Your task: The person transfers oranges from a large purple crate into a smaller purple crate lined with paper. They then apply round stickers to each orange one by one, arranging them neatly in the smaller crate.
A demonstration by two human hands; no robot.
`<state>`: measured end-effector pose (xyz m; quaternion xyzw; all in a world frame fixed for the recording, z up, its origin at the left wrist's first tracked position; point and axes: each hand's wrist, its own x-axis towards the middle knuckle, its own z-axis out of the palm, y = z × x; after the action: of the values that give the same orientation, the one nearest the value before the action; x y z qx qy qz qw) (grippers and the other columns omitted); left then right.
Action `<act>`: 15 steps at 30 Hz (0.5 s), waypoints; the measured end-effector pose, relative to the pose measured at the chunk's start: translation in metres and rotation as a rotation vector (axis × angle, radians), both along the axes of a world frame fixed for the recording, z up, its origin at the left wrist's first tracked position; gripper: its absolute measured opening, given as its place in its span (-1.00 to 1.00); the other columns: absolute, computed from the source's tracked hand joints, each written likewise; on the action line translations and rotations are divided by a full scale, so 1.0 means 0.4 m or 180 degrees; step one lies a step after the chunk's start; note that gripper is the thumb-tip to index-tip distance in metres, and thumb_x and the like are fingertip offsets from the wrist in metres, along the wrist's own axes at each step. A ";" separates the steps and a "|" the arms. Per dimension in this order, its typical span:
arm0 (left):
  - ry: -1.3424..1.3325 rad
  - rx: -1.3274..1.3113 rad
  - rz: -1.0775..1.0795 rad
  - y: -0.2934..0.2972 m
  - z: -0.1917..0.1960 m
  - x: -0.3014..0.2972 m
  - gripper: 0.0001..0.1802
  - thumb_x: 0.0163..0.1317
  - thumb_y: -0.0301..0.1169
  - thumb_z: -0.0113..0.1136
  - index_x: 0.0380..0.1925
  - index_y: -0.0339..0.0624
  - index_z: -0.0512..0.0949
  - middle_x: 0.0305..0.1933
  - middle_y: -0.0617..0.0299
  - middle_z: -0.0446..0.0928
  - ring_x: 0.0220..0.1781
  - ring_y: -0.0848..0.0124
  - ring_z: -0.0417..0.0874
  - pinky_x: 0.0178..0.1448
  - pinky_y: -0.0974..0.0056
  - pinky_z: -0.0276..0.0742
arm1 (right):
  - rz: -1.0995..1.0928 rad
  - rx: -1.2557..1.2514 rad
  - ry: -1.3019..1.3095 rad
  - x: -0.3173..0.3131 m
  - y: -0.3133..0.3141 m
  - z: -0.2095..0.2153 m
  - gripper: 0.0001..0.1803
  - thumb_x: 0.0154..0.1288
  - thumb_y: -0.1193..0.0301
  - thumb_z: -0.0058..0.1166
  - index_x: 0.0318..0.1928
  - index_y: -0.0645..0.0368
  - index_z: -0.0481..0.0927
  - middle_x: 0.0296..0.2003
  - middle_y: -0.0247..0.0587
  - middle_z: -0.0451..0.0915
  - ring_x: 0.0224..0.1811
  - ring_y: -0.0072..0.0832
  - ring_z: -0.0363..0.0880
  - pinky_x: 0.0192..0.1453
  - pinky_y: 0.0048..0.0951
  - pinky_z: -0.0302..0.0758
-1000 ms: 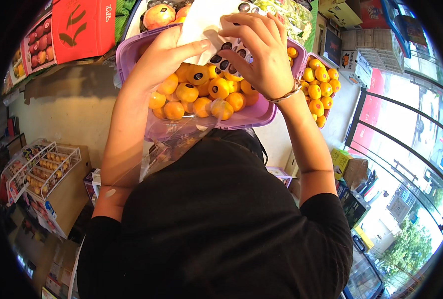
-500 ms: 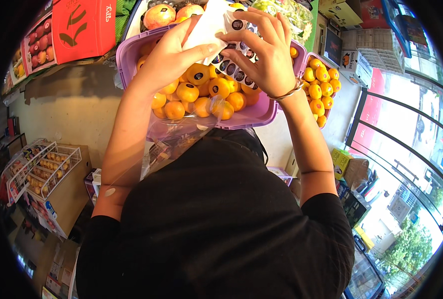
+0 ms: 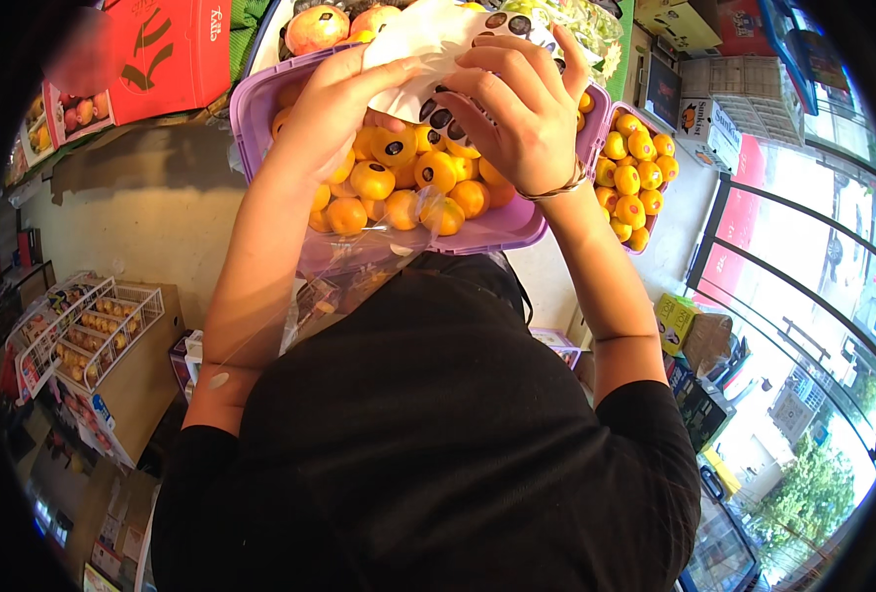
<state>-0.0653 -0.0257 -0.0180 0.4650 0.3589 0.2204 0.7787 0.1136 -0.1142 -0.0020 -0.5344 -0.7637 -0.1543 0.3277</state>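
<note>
A white sheet of round dark stickers (image 3: pixel 413 44) is held over a purple crate (image 3: pixel 244 123) of oranges (image 3: pixel 372 181). My left hand (image 3: pixel 334 109) grips the sheet's left part, its thumb lying along the near edge. At the sheet's right part, my right hand (image 3: pixel 522 118) has its fingers bent and closed on it; its fingertips are partly hidden. The sheet curves between the two hands. Several oranges below carry dark round stickers, among them one orange (image 3: pixel 394 148) just under the sheet. Clear plastic wrap (image 3: pixel 359 259) hangs over the crate's near rim.
A smaller tray of oranges (image 3: pixel 638 176) stands to the right. Behind the crate lie large reddish fruits (image 3: pixel 317 30) and bagged greens (image 3: pixel 586 30). A red carton (image 3: pixel 167 59) is at the far left, with a blurred pinkish shape (image 3: pixel 83 59) before it. A wire rack (image 3: pixel 112 326) stands lower left.
The sheet has bent and turned, showing more blank white and fewer stickers. My right hand has shifted slightly left and its fingers have curled. A blurred pinkish shape has appeared at the upper left.
</note>
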 end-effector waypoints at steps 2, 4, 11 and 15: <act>-0.0016 -0.0068 0.0201 0.005 -0.020 -0.002 -0.70 0.34 -0.34 0.14 0.03 -0.18 0.51 -0.05 0.27 0.60 -0.08 0.51 0.63 -0.18 0.34 0.59 | -0.0021 0.0038 -0.0047 0.001 -0.006 -0.006 -0.82 -0.04 0.40 0.36 -0.37 -0.06 0.63 -0.13 -0.44 0.61 0.09 -0.42 0.52 0.40 -0.14 0.08; -0.0093 0.0031 0.0454 0.017 -0.030 -0.004 -0.69 0.33 -0.33 0.14 0.04 -0.17 0.52 -0.05 0.26 0.61 -0.07 0.49 0.64 -0.19 0.33 0.60 | -0.0095 0.0173 0.0612 -0.007 -0.031 0.001 -0.83 0.01 0.51 0.32 -0.35 0.06 0.62 -0.04 -0.20 0.58 0.18 -0.28 0.46 0.32 -0.15 0.27; -0.0380 0.0157 0.1268 0.089 -0.049 -0.070 -0.73 0.32 -0.35 0.14 -0.01 -0.18 0.55 -0.04 0.21 0.62 -0.05 0.44 0.64 -0.11 0.27 0.62 | 0.0653 -0.3782 0.1300 0.086 -0.145 -0.156 -0.83 0.16 0.39 0.19 -0.28 0.21 0.59 -0.40 -0.12 0.60 -0.35 -0.22 0.62 -0.19 -0.28 0.52; -0.0375 0.0143 0.1302 0.097 -0.062 -0.078 -0.73 0.34 -0.37 0.13 -0.02 -0.27 0.51 -0.05 0.13 0.62 -0.08 0.40 0.66 -0.11 0.29 0.61 | 0.0556 -0.3708 0.0574 0.047 -0.198 -0.251 -0.86 0.11 0.43 0.07 -0.30 0.15 0.61 -0.34 -0.09 0.64 -0.22 -0.13 0.62 -0.12 -0.17 0.55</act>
<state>-0.0965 0.0132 -0.0428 0.3860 0.3947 0.4086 0.7268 0.1323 -0.1932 -0.1025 -0.5723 -0.7329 0.3636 0.0557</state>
